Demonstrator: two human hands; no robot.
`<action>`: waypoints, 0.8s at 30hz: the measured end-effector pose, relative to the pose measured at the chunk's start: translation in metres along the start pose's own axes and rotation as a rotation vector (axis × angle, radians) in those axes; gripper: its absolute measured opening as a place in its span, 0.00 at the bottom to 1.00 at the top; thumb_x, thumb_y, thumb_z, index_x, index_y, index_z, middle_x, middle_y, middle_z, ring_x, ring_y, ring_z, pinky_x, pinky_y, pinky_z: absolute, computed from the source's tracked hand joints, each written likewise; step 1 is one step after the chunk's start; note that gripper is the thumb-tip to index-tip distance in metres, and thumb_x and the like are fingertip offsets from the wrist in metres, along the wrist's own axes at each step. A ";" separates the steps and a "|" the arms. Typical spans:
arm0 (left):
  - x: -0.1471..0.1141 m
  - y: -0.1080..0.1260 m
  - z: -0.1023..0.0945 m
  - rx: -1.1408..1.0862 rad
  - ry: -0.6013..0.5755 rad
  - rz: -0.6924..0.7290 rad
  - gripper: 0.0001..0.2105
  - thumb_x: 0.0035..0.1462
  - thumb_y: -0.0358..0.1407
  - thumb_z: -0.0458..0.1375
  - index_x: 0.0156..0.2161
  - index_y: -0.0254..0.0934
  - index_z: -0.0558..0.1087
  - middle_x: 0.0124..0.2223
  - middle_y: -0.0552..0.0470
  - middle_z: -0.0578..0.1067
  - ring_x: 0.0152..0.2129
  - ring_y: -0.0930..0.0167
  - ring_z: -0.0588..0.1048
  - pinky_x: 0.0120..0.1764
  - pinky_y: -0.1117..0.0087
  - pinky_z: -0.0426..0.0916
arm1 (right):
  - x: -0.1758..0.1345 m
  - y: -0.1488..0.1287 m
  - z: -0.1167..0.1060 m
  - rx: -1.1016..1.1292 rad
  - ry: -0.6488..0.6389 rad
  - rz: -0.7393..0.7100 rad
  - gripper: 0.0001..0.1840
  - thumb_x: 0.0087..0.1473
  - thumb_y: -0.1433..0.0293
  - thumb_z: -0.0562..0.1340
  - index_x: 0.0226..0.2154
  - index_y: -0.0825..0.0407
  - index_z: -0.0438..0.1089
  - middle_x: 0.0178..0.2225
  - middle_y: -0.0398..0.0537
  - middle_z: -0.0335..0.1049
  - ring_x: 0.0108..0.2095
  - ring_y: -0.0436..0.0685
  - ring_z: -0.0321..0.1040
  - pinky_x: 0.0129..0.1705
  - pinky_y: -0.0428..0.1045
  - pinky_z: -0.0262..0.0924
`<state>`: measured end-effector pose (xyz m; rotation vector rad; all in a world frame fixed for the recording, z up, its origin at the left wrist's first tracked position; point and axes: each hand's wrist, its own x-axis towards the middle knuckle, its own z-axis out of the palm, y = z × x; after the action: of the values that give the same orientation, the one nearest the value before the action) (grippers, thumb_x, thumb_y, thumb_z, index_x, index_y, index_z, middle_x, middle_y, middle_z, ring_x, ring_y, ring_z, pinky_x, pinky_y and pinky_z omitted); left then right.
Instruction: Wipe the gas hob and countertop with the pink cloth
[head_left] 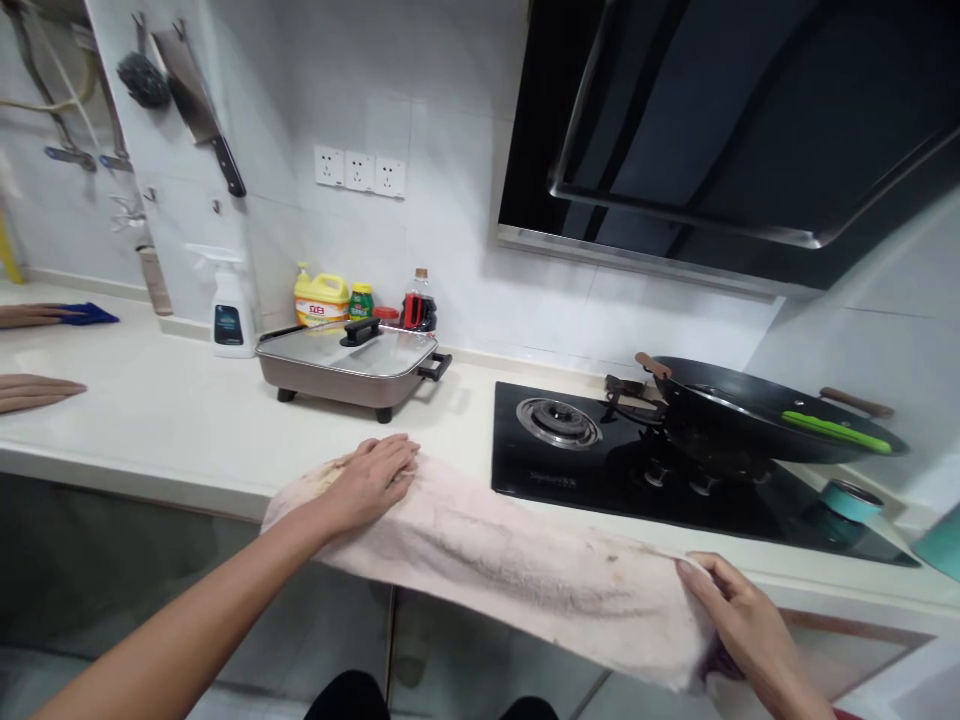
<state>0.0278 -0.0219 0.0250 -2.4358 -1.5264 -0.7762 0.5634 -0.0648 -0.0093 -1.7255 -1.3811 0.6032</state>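
Observation:
A worn, pinkish-white cloth with grey stains lies along the counter's front edge, and its lower part hangs over it. My left hand rests palm down on the cloth's left part, fingers stretched out and lying close together. At the other end, my right hand pinches the cloth's upper right corner between thumb and fingers. A small dark purple bit shows beneath that hand; what it is I cannot make out.
An electric pan with a glass lid stands behind my left hand. The gas hob carries a black wok. A spray bottle is further left. Another person's hands lie on the counter, one on a blue cloth.

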 end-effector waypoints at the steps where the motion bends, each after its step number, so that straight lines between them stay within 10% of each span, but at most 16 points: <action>1: 0.002 0.002 -0.001 -0.028 0.036 -0.006 0.12 0.67 0.39 0.48 0.44 0.40 0.73 0.59 0.44 0.75 0.63 0.58 0.65 0.63 0.51 0.57 | 0.003 0.001 -0.001 -0.047 0.010 -0.042 0.26 0.46 0.41 0.64 0.35 0.44 0.76 0.35 0.43 0.79 0.36 0.60 0.71 0.36 0.49 0.63; 7: 0.014 0.006 -0.008 -0.253 0.210 -0.327 0.15 0.68 0.48 0.45 0.41 0.42 0.67 0.37 0.50 0.77 0.36 0.64 0.76 0.44 0.63 0.70 | -0.004 -0.010 0.007 -0.016 0.101 -0.162 0.26 0.49 0.42 0.62 0.32 0.47 0.76 0.37 0.45 0.77 0.39 0.59 0.71 0.41 0.48 0.63; 14: 0.025 0.012 -0.026 -0.240 0.370 -0.359 0.16 0.67 0.50 0.44 0.44 0.42 0.66 0.38 0.52 0.76 0.36 0.65 0.75 0.43 0.66 0.68 | -0.009 -0.021 0.018 0.242 0.128 -0.095 0.29 0.52 0.39 0.58 0.32 0.48 0.71 0.26 0.43 0.71 0.28 0.55 0.65 0.30 0.49 0.60; 20: 0.035 0.025 -0.017 -0.035 -0.083 -0.301 0.14 0.66 0.45 0.48 0.41 0.43 0.72 0.37 0.49 0.80 0.34 0.62 0.77 0.38 0.65 0.66 | 0.022 -0.023 0.013 -0.396 0.156 -0.052 0.19 0.57 0.49 0.55 0.33 0.44 0.70 0.25 0.44 0.70 0.27 0.58 0.64 0.32 0.51 0.54; 24: 0.047 0.040 -0.003 0.178 -0.185 -0.235 0.14 0.68 0.39 0.47 0.37 0.41 0.74 0.38 0.47 0.78 0.32 0.63 0.76 0.37 0.64 0.64 | 0.049 -0.038 0.027 -0.704 0.163 -0.128 0.12 0.59 0.61 0.54 0.37 0.45 0.72 0.34 0.48 0.72 0.34 0.60 0.67 0.35 0.52 0.52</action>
<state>0.0780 -0.0045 0.0565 -2.2787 -1.8866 -0.4350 0.5345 -0.0073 0.0137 -2.1354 -1.6846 -0.1267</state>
